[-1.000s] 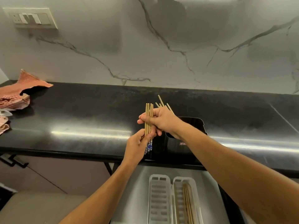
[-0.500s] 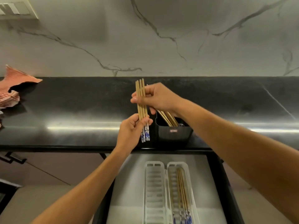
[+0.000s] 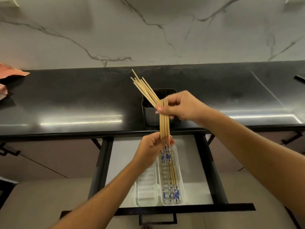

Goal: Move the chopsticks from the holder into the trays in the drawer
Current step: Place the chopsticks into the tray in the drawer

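Both hands hold an upright bundle of several wooden chopsticks (image 3: 164, 119) in front of the dark holder (image 3: 149, 116) on the counter. My right hand (image 3: 181, 106) pinches the bundle's top. My left hand (image 3: 152, 146) grips it lower down, and its blue-and-white ends hang over the right tray. A second fan of chopsticks (image 3: 144, 86) leans up and left over the holder. Its lower ends are hidden behind my right fingers. In the open drawer (image 3: 99, 162) lie two white trays: the left tray (image 3: 145, 187) holds nothing, the right tray (image 3: 181, 176) holds several chopsticks (image 3: 172, 180).
The black countertop (image 3: 74, 100) runs along a marble wall. An orange cloth (image 3: 11, 74) lies at its far left and a dark object (image 3: 299, 79) at its far right. The drawer's front rail and handle (image 3: 158, 212) stick out toward me. Cabinet handles flank the drawer.
Both hands have carried the upright bundle right and down, from left of the holder to in front of it, above the drawer. The fanned chopsticks now show above the holder.
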